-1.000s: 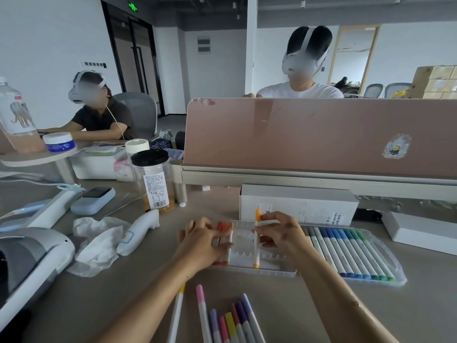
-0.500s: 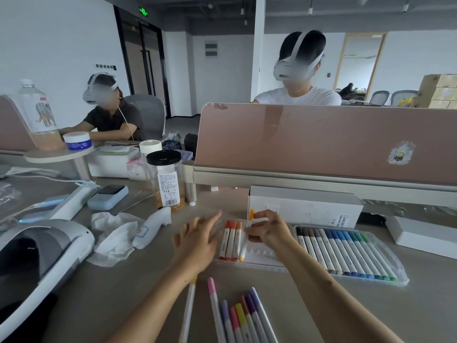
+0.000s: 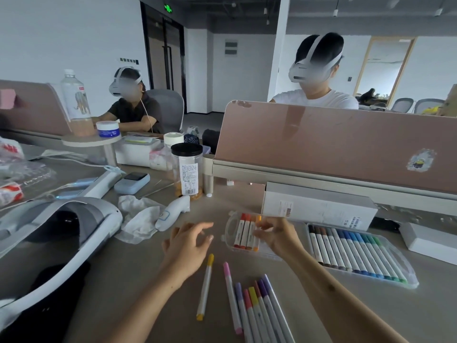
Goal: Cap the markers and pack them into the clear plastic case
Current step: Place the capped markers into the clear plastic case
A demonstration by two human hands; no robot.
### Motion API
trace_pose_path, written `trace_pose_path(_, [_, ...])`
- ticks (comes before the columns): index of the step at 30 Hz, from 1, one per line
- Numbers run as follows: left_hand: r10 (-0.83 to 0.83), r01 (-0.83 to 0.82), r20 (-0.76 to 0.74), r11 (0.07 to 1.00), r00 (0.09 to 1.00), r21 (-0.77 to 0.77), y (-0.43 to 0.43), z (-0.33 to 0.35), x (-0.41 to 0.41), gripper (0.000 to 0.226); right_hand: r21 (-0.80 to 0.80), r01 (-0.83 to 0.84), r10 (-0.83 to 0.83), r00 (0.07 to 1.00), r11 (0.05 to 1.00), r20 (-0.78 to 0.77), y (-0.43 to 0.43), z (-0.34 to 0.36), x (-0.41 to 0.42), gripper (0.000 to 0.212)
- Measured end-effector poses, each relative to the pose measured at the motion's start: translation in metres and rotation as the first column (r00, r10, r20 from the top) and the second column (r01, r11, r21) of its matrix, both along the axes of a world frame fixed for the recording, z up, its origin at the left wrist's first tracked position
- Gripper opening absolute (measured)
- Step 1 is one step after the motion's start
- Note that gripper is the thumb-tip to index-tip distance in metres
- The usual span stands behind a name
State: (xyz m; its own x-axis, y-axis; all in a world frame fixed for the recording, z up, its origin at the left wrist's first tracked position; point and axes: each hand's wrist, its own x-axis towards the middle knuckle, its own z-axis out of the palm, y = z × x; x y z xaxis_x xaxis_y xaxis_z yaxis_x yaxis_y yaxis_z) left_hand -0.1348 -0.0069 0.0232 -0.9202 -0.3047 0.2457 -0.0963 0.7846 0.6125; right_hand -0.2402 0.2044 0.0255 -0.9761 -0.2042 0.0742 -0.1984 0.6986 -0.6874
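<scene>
One grey desk [image 3: 371,318]. One clear plastic case [image 3: 228,231] lies open mid-desk. Its right half holds a full row, browns through blues to greens, too tight to count. Its left half holds four, reds to orange, at the left end.

Right hand [image 3: 277,237]: fingers curled on the fourth, the orange marker [image 3: 257,233]. Judged step: seating it.

Left hand [image 3: 188,243]: loosely spread, empty, above the desk.

Loose markers [image 3: 254,308] near the front edge: eight, all seemingly capped. Next: pick one, check its cap, slot it beside the orange.

We see dim, soft, even light; brighter daylight glows behind the pink divider [image 3: 333,144], and straight lines left of it bow.
</scene>
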Motion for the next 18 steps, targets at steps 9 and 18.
trace_pose_path(9, [0.024,-0.023,0.028,1.000,0.999,-0.016,-0.002,-0.006,0.013,0.025,0.393,0.066,-0.014,0.991,0.917,-0.135,0.006,-0.001,0.018,0.042])
trace_pose_path(18, [0.022,-0.021,0.060,0.999,0.998,-0.026,0.003,-0.008,0.029,0.023,0.541,0.035,0.027,0.994,0.840,-0.107,0.005,0.003,0.026,0.042])
